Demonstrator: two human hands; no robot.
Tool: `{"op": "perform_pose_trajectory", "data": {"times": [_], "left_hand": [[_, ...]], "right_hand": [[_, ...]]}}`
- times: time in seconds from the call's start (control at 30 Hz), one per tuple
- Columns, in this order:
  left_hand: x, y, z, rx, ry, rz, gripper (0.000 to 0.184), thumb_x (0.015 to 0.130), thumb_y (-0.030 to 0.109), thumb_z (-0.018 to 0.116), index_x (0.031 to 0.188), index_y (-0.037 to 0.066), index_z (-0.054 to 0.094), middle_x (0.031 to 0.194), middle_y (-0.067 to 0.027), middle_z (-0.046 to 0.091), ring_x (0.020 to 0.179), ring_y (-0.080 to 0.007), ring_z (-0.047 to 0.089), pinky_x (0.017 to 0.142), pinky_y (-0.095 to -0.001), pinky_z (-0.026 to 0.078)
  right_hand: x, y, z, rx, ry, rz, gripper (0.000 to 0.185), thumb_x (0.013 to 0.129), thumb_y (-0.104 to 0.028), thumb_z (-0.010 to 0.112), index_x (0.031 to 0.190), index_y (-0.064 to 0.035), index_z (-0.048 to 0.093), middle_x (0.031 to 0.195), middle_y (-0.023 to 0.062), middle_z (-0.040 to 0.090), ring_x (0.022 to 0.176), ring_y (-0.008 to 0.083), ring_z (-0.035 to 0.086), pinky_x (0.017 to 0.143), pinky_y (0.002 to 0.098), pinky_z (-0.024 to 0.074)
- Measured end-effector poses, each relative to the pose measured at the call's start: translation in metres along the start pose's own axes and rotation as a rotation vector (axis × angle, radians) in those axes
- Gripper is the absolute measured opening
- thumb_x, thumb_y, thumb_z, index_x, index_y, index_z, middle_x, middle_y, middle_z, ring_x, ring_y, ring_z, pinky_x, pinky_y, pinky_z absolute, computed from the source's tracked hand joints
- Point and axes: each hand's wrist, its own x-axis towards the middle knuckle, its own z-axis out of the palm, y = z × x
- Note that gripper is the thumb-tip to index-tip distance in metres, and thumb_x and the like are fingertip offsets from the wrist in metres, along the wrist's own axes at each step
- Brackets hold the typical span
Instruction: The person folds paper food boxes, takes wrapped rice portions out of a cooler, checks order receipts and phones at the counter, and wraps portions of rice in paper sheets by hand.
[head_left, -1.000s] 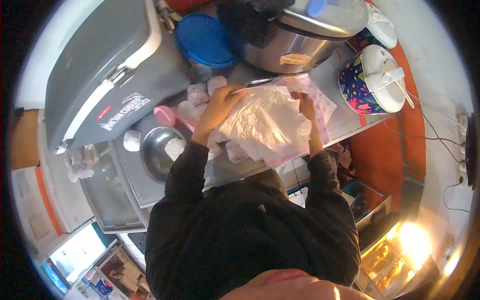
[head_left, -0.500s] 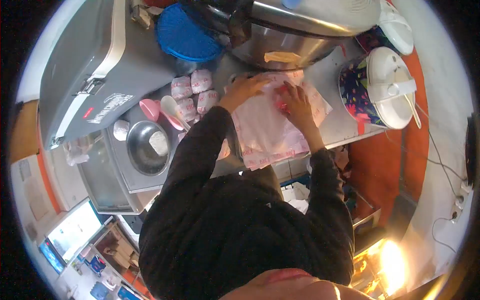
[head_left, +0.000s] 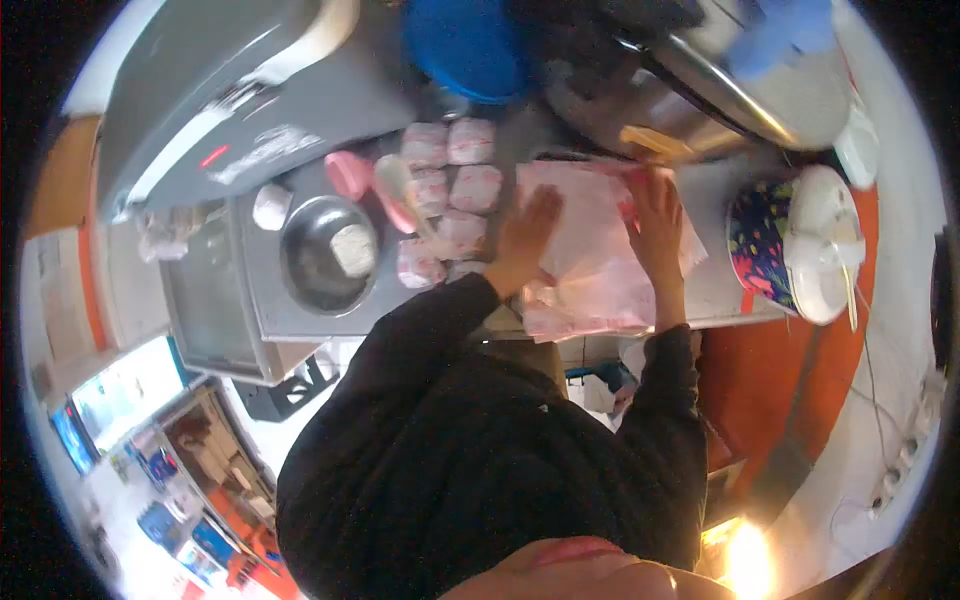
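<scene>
Pinkish-white printed wrapping papers (head_left: 592, 265) lie in a stack in front of me. My left hand (head_left: 528, 235) rests on the stack's left side, its fingers stretched out. On the right side lies my right hand (head_left: 657, 225), fingers extended and pointing away from me. A small red patch (head_left: 629, 212) shows beside its fingers; I cannot make out what it is. Left of the stack sit several bundles wrapped in the same paper (head_left: 472, 140). Both hands are somewhat blurred.
A metal bowl (head_left: 305, 285) holds a white item. Pink (head_left: 348, 175) and pale scoops (head_left: 395, 185) lie near the bundles. A large steel pot (head_left: 690, 95), a blue lid (head_left: 468, 50) and a grey cooler (head_left: 300, 110) stand behind. A flowered bucket (head_left: 765, 235) is at right.
The view has turned, so the counter appears shifted right and lower. My left hand has drawn nearer to me along the papers' left side. My right hand has straightened, and the papers look squarer.
</scene>
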Motion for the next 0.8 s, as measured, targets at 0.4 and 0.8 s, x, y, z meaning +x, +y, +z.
{"op": "perform_pose_trajectory", "data": {"times": [0.4, 0.8], "left_hand": [[-0.219, -0.273, -0.108, 0.014, 0.973, -0.579, 0.053, 0.076, 0.026, 0.07, 0.12, 0.003, 0.049, 0.115, -0.0155, 0.054, 0.105, -0.0338, 0.051, 0.09, -0.0462, 0.038], [-0.282, -0.42, -0.055, -0.526, 0.557, -0.485, 0.069, 0.068, 0.038, 0.076, 0.118, -0.002, 0.049, 0.104, -0.0182, 0.059, 0.096, -0.0314, 0.058, 0.081, -0.0413, 0.047]], "right_hand": [[0.003, -0.133, -0.043, 0.314, 0.808, 0.424, 0.052, 0.08, -0.037, 0.067, 0.111, 0.0015, 0.049, 0.099, 0.0133, 0.05, 0.095, 0.03, 0.049, 0.084, 0.0455, 0.0397], [0.05, -0.511, -0.027, 1.082, 0.262, 0.062, 0.027, 0.078, -0.001, 0.06, 0.105, -0.0038, 0.059, 0.106, 0.0169, 0.054, 0.098, 0.032, 0.055, 0.083, 0.0389, 0.0447]]}}
